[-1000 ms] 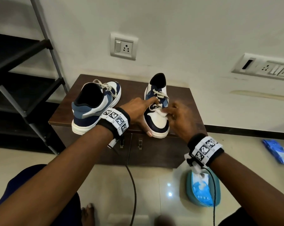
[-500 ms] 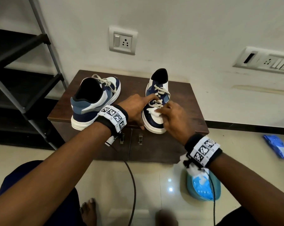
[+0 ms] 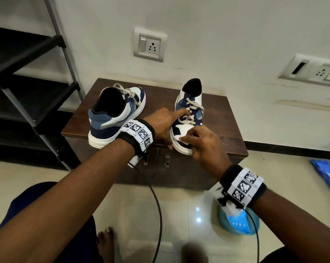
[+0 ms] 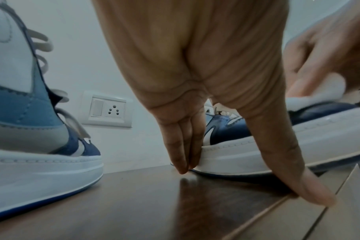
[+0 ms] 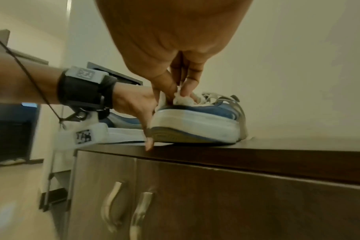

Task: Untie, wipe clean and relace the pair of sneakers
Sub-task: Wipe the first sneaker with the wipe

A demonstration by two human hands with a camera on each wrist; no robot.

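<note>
The right hand (image 3: pixel 204 147) pinches a wipe (image 5: pixel 181 97) on the toe of the right sneaker (image 3: pixel 188 118), which stands on the cabinet (image 3: pixel 234 130). The left hand (image 3: pixel 164 122) steadies it, fingers straight. Wiping is under way; next likely comes the sole edge.

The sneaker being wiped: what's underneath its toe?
The sneaker's toe sticks out past the front edge of the wooden cabinet, with only air below it. The left hand's thumb hides part of the toe's side.

Two blue, navy and white sneakers, thick white soles, upright on the bench (image 3: pixel 226 118). Left sneaker (image 3: pixel 114 118): heel toward bench front edge, cream laces loose. Right sneaker (image 3: pixel 188 111): toe at front edge, laces crossed; white wipe (image 3: pixel 183 138) on toe.
</note>
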